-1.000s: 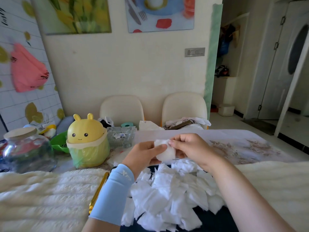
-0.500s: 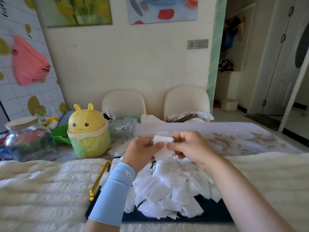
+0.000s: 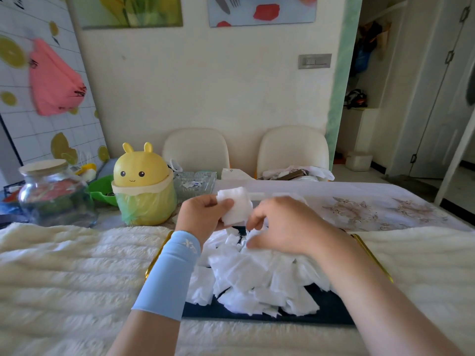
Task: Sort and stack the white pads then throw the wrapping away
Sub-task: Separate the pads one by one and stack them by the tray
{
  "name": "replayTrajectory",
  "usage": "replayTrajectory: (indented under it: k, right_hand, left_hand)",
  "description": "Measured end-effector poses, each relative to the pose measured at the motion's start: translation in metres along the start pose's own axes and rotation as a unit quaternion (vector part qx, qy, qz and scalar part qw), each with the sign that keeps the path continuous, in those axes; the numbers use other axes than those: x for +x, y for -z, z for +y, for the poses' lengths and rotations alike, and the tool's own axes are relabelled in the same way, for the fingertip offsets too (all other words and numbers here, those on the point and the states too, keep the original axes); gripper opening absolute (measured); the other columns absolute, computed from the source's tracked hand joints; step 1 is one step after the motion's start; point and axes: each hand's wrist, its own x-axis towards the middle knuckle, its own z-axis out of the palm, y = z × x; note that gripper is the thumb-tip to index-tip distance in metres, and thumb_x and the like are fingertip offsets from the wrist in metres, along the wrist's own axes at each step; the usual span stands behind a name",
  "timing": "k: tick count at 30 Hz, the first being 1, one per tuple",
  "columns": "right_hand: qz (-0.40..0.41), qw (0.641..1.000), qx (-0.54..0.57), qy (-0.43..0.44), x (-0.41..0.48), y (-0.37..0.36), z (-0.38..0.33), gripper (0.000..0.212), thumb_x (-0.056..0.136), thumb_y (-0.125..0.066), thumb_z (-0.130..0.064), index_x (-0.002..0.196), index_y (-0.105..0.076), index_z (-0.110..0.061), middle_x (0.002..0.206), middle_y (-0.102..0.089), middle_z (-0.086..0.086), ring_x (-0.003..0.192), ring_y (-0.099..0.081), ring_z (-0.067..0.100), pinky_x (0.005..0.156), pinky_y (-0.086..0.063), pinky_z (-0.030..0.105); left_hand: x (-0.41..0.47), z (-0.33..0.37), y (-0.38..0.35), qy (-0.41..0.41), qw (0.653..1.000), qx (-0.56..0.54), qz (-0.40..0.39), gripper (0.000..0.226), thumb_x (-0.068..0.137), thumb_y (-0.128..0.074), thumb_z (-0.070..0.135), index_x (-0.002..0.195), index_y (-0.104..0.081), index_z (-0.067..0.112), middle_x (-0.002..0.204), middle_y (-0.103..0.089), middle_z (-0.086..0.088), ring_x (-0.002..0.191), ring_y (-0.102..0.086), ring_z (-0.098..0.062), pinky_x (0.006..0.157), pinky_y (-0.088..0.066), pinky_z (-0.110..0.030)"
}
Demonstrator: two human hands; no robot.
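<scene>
- A dark tray (image 3: 330,308) with a gold rim lies on a fluffy cream cloth (image 3: 64,268), right in front of the person.
- A loose heap of white pads (image 3: 257,273) covers most of the tray, the pads overlapping at all angles.
- The left hand (image 3: 203,217) is raised over the tray's far edge. Its thumb and fingers are curled round a small stack of pads (image 3: 235,206), which is held clear of the heap.
- A pale blue sleeve (image 3: 172,271) covers the left forearm, which crosses the tray's left side.
- The right hand (image 3: 280,224) is just right of the held stack, over the far part of the tray. Its thumb and fingers curve down in a narrow C towards the heap, the fingertips at the top pads. Whether they pinch a pad cannot be told.
- Beyond the tray to the left stands a yellow bin (image 3: 144,186) with rabbit ears, a small face and a green bag liner.
- Further left of the tray stands a glass jar (image 3: 54,194) with a pale lid.
- Two cream chairs (image 3: 196,150) stand beyond the tray, against the wall.
</scene>
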Motion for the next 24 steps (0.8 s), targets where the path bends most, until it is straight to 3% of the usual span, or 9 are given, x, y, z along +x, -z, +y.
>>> replayTrajectory:
  k: [1,3,5,8,11,13,16,19,24]
  right_hand:
    - [-0.028,0.998,-0.051,-0.003,-0.001,-0.003,-0.006,0.034,0.072,-0.080,-0.049,0.102,-0.076,-0.033,0.099,-0.069,-0.015,0.090,-0.063,0.007,0.081,-0.054,0.029]
    - [-0.033,0.992,-0.118,0.001,0.000,-0.011,-0.015,0.027,0.074,-0.078,-0.046,0.089,-0.075,-0.024,0.094,-0.069,-0.004,0.087,-0.063,0.019,0.071,-0.053,0.032]
    - [-0.009,0.991,-0.131,0.004,0.002,-0.016,-0.015,0.021,0.084,-0.068,-0.038,0.074,-0.069,-0.019,0.079,-0.063,0.001,0.077,-0.059,0.023,0.056,-0.040,0.030]
    - [-0.001,0.995,-0.096,-0.016,0.003,-0.016,-0.010,0.037,0.092,-0.054,-0.026,0.057,-0.046,-0.020,0.058,-0.043,0.000,0.061,-0.044,0.022,0.049,-0.028,0.030]
    - [0.008,0.999,0.030,-0.033,0.005,-0.010,-0.003,0.040,0.094,-0.056,-0.029,0.060,-0.047,-0.010,0.057,-0.037,-0.001,0.056,-0.036,0.018,0.055,-0.029,0.031]
    - [0.080,0.990,0.116,-0.024,0.007,-0.004,0.004,0.040,0.095,-0.058,-0.030,0.065,-0.049,-0.006,0.060,-0.036,-0.001,0.057,-0.033,0.014,0.057,-0.027,0.031]
    - [0.167,0.940,0.293,-0.041,0.010,0.005,0.012,0.024,0.097,-0.063,-0.023,0.079,-0.070,-0.008,0.061,-0.057,0.002,0.053,-0.044,0.006,0.054,-0.037,0.025]
    - [0.128,0.864,0.481,-0.074,0.009,0.004,0.012,0.008,0.091,-0.073,-0.012,0.096,-0.077,-0.007,0.077,-0.070,0.004,0.053,-0.056,0.008,0.046,-0.045,0.020]
    - [0.097,0.832,0.535,-0.112,0.009,0.005,0.014,0.014,0.086,-0.078,-0.015,0.099,-0.077,-0.010,0.078,-0.074,0.003,0.058,-0.065,0.012,0.050,-0.049,0.025]
  left_hand:
    - [-0.001,-0.001,0.000,0.007,1.000,-0.003,-0.001,0.006,0.086,-0.074,0.009,0.080,-0.073,0.007,0.082,-0.074,-0.014,0.077,-0.074,-0.029,0.072,-0.062,-0.036]
    - [-0.003,-0.001,0.000,0.017,1.000,-0.007,-0.006,0.006,0.087,-0.073,0.010,0.083,-0.072,0.006,0.084,-0.073,-0.014,0.077,-0.074,-0.027,0.073,-0.062,-0.037]
    - [-0.003,-0.002,0.000,0.018,1.000,-0.002,-0.011,0.007,0.087,-0.074,0.011,0.086,-0.071,0.004,0.086,-0.073,-0.015,0.079,-0.074,-0.027,0.073,-0.062,-0.038]
    - [-0.004,-0.001,0.000,0.014,1.000,0.007,-0.011,0.007,0.088,-0.073,0.011,0.088,-0.071,0.004,0.089,-0.074,-0.016,0.079,-0.075,-0.026,0.068,-0.062,-0.034]
    - [-0.005,0.001,0.002,0.018,1.000,-0.010,-0.002,0.007,0.088,-0.072,0.009,0.086,-0.070,0.003,0.088,-0.073,-0.016,0.080,-0.075,-0.028,0.064,-0.062,-0.032]
    - [-0.005,0.002,0.004,0.030,0.999,-0.041,0.008,0.006,0.088,-0.071,0.008,0.086,-0.070,0.002,0.091,-0.073,-0.018,0.081,-0.075,-0.030,0.064,-0.062,-0.032]
    - [-0.006,0.005,0.005,0.060,0.993,-0.097,0.000,0.007,0.088,-0.071,0.007,0.091,-0.071,0.001,0.099,-0.073,-0.020,0.088,-0.074,-0.031,0.066,-0.062,-0.033]
    - [-0.012,0.008,0.000,0.091,0.983,-0.155,-0.040,0.017,0.089,-0.070,0.008,0.103,-0.070,-0.002,0.104,-0.072,-0.021,0.094,-0.072,-0.034,0.062,-0.061,-0.030]
    - [-0.018,0.009,-0.012,0.103,0.980,-0.156,-0.062,0.025,0.089,-0.070,0.010,0.110,-0.068,-0.005,0.107,-0.072,-0.024,0.085,-0.072,-0.030,0.059,-0.058,-0.026]
